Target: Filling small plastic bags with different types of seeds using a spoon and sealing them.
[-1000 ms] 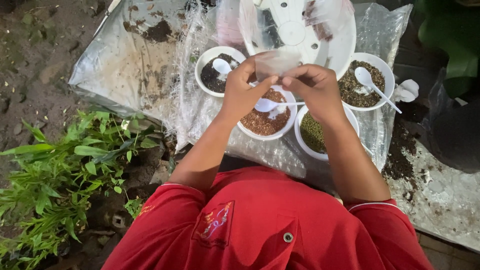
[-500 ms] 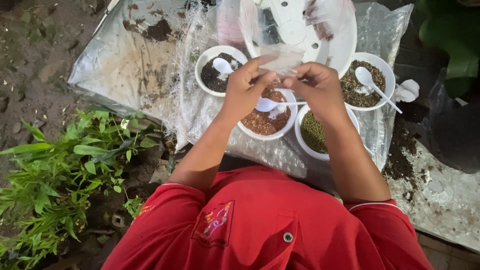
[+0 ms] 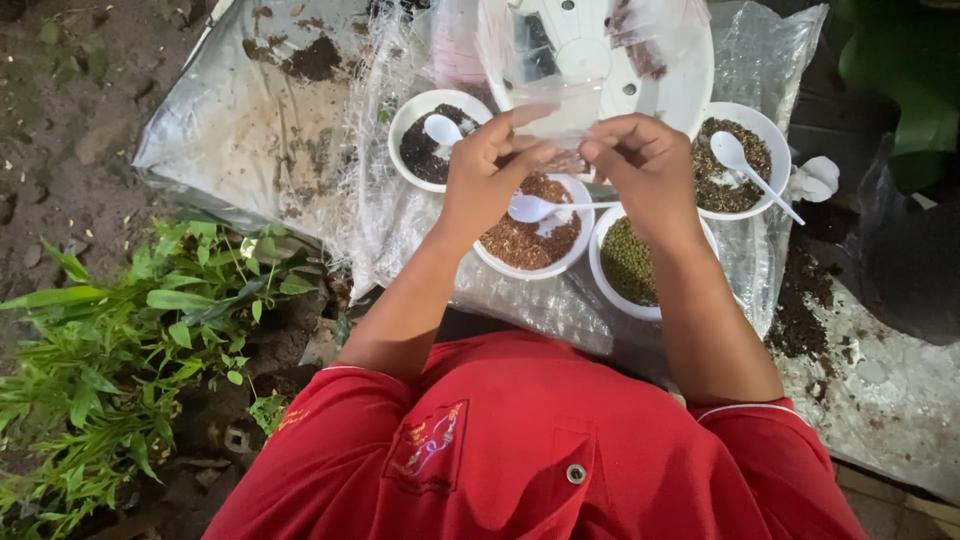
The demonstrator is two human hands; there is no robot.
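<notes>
A leafy green plant [image 3: 110, 370] grows off the plastic sheet's [image 3: 250, 130] left edge. On the sheet, a bowl of dark soil [image 3: 425, 140] sits left. The left hand [image 3: 485, 175] and right hand [image 3: 645, 165] each pinch a small clear bag [image 3: 560, 115] above the bowl of reddish seeds [image 3: 530, 240]. A bowl of green seeds [image 3: 630, 265] and a bowl of mixed bits [image 3: 735, 160] follow toward the right edge.

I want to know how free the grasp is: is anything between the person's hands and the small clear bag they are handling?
Nothing visible. The left hand and the right hand both pinch the clear plastic bag directly, above the bowl of reddish-brown grains and its white spoon.
</notes>
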